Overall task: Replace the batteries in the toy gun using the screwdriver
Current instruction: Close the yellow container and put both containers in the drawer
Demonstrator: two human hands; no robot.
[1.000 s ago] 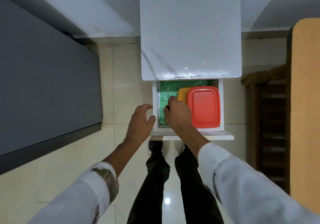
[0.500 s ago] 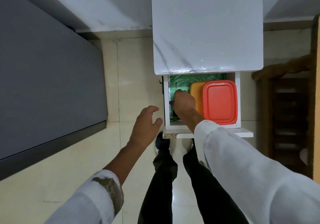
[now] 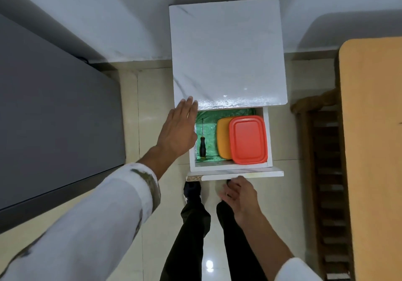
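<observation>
Head view: the screwdriver (image 3: 202,139) lies alone on the green lining along the left side of the open drawer (image 3: 230,165), its long axis running front to back, black handle toward the person, thin shaft pointing at the cabinet (image 3: 226,52). The left hand (image 3: 178,131) hovers flat and empty over the drawer's left wall, fingers spread. The right hand (image 3: 238,195) curls loosely, holding nothing, just below the drawer front. Orange container (image 3: 223,137) and red lid (image 3: 248,139) fill the right side.
</observation>
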